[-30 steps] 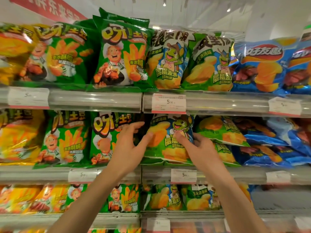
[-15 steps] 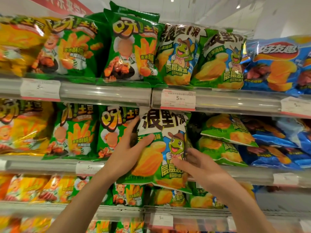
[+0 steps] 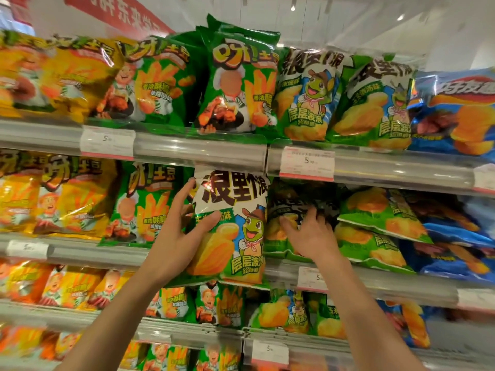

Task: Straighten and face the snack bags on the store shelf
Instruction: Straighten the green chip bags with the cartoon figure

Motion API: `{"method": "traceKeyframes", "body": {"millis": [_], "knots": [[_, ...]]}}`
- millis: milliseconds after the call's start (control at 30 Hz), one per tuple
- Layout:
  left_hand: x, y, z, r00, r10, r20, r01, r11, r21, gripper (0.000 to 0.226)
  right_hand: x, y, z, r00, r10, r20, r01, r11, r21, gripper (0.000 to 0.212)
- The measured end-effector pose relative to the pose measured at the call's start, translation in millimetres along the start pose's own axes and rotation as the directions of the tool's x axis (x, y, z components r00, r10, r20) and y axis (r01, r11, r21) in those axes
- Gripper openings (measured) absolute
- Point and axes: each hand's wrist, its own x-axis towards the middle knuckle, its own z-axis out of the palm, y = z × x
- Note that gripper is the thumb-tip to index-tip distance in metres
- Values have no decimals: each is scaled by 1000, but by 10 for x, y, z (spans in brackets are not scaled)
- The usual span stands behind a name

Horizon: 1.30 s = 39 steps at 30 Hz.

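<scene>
A green and white chip bag with a frog mascot [image 3: 235, 226] is held upright in front of the middle shelf, its lower edge hanging below the shelf rail [image 3: 375, 279]. My left hand [image 3: 179, 236] grips its left side, thumb across the front. My right hand [image 3: 308, 234] has let go and reaches into the shelf just right of it, fingers on a dark-topped green chip bag [image 3: 292, 210] lying back in the gap. Further right, green chip bags [image 3: 380, 226] lie flat and tilted.
Green and yellow fry-snack bags [image 3: 144, 204] stand upright to the left. Blue chip bags [image 3: 460, 236] lie slumped at the right. The top shelf [image 3: 201, 148] holds upright bags; price tags [image 3: 306, 163] hang on the rails. More bags fill the lower shelves.
The frog bag came out of the shelf and now stands upright in my left hand. My right hand released it and moved right onto the bag behind.
</scene>
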Motion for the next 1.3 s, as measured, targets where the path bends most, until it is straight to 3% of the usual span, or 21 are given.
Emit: {"method": "traceKeyframes", "body": {"millis": [100,200,367,533,600,700,767,933,1067,1133,1200,1300], "knots": [[10,-12,-15,1000,1,1,-1,1000,-8,79,38,-5,13,999,12,36,-15,997,77,88],[16,-12,-20,1000,7,5,-7,1000,-13,79,-26,-23,16,998,-2,-64,12,989,148,79],[35,-12,-23,1000,17,9,-17,1000,-4,78,-170,-56,84,977,-63,-204,92,986,136,72],[58,-10,-32,1000,6,14,-6,1000,-10,78,-142,-34,67,973,-111,-203,137,983,119,70],[71,-5,-27,1000,11,19,-11,1000,-11,77,-72,3,13,984,-48,-169,92,961,260,69],[83,-13,-25,1000,7,21,-7,1000,-22,76,28,45,-85,986,84,-144,11,831,556,66],[90,-22,-37,1000,10,15,-10,1000,-21,75,39,36,-77,983,94,-158,28,773,634,65],[108,-3,-72,1000,-2,16,2,1000,-6,83,-41,-4,112,963,-86,-254,192,882,430,69],[133,-15,-101,1000,-1,11,2,1000,-23,77,-68,-99,269,884,-308,-350,372,919,131,66],[132,-11,-103,1000,-1,15,2,1000,-26,77,-8,-104,305,829,-348,-438,366,930,-45,67],[134,-4,-100,1000,-5,20,5,1000,-22,82,96,-109,296,795,-307,-523,294,949,-110,69],[143,-9,-91,1000,-6,22,7,1000,-17,85,261,-142,287,872,-212,-442,186,977,-102,80]]}}
